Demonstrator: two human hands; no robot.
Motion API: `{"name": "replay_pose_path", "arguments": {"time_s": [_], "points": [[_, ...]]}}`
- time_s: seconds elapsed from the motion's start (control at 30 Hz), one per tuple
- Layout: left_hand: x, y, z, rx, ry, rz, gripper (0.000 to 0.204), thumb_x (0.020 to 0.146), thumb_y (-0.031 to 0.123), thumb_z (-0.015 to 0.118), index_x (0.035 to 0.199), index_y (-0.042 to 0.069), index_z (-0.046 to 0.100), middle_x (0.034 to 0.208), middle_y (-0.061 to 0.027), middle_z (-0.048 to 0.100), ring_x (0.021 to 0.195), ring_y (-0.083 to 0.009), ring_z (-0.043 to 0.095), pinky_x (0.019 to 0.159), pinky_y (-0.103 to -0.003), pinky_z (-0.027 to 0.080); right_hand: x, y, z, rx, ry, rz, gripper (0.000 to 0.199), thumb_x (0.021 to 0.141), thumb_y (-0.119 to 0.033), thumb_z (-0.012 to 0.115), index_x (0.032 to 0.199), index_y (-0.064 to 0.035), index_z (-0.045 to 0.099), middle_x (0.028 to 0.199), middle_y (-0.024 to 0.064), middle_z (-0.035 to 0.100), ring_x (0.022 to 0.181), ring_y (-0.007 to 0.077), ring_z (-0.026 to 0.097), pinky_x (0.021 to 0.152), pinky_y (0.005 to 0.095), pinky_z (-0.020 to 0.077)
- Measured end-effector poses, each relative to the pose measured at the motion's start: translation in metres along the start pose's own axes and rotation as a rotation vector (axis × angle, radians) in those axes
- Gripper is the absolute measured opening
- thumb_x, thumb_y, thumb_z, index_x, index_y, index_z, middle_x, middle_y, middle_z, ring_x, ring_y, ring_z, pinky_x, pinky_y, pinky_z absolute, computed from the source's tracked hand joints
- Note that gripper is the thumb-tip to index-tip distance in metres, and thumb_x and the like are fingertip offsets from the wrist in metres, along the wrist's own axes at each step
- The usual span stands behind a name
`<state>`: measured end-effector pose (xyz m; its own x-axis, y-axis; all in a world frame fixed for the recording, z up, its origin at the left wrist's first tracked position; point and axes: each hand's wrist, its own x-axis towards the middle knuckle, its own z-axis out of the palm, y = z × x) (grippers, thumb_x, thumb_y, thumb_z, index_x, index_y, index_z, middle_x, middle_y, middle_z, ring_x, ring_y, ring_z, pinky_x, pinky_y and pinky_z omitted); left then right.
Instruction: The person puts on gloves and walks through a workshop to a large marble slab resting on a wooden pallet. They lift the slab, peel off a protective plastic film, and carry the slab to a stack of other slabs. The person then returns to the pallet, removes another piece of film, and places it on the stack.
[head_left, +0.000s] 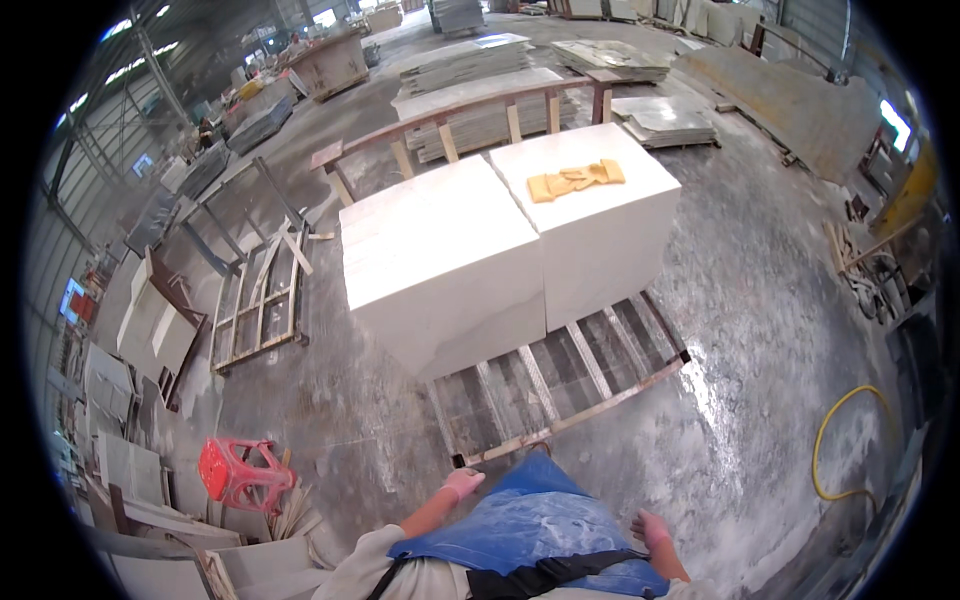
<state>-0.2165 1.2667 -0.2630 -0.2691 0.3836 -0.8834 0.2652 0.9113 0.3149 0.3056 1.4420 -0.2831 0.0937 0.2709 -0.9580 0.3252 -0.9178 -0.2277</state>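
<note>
Two large white stone blocks [440,240] stand side by side on a metal rack [570,405] with slats, in front of me. A pair of yellow work gloves [577,180] lies on top of the right-hand block. My left hand [464,483] hangs beside my blue apron [540,505], close to the rack's near left corner, with nothing seen in it. On the apron's other side, my right hand [650,527] hangs low, its fingers loosely apart and holding nothing.
A red plastic stool [245,475] lies tipped to my left, near stone offcuts. Farther left stands a metal frame [262,285]. Stacked slabs [465,75] lie beyond the blocks. A yellow hose [822,445] curves over the wet floor at right.
</note>
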Motion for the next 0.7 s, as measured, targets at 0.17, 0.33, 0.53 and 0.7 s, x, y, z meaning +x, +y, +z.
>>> {"name": "replay_pose_path", "arguments": {"time_s": [0.17,0.33,0.53,0.7], "points": [[0.07,0.151,-0.058,-0.262,0.061,0.02,0.042,0.093,0.042,0.063,0.1,0.004,0.079,0.089,-0.0112,0.079,0.085,-0.0233,0.074,0.083,-0.036,0.056,0.049,-0.174,0.0,0.068,-0.019,-0.054,0.034,0.092,-0.034,0.07,0.109,-0.0045,0.066,0.095,0.012,0.072,0.083,0.0267,0.073,0.067,0.0393,0.057],[0.121,0.234,-0.088,-0.268,0.077,-0.028,0.043,0.092,0.044,0.063,0.104,0.006,0.079,0.09,-0.0104,0.079,0.088,-0.0238,0.074,0.086,-0.036,0.055,0.116,-0.387,0.007,0.053,-0.124,-0.183,0.039,0.094,-0.041,0.071,0.112,-0.0066,0.067,0.102,0.012,0.074,0.088,0.0253,0.073,0.071,0.0399,0.0581],[0.158,0.289,-0.054,-0.376,0.254,-0.21,0.047,0.09,0.047,0.057,0.103,0.008,0.079,0.09,-0.0131,0.077,0.088,-0.0285,0.074,0.085,-0.039,0.054,0.264,-0.787,0.034,-0.196,-0.328,-0.575,0.028,0.096,-0.037,0.067,0.087,-0.0105,0.066,0.08,0.0041,0.067,0.072,0.019,0.066,0.062,0.0354,0.0516],[0.16,0.372,0.02,-0.371,0.306,-0.33,0.029,0.083,0.037,0.069,0.094,0.01,0.072,0.084,-0.0173,0.074,0.083,-0.0344,0.072,0.081,-0.046,0.055,0.38,-1.112,0.109,-0.317,-0.221,-0.815,0.035,0.09,-0.038,0.072,0.093,-0.0034,0.072,0.078,0.0049,0.067,0.069,0.018,0.066,0.062,0.0354,0.051]]}}
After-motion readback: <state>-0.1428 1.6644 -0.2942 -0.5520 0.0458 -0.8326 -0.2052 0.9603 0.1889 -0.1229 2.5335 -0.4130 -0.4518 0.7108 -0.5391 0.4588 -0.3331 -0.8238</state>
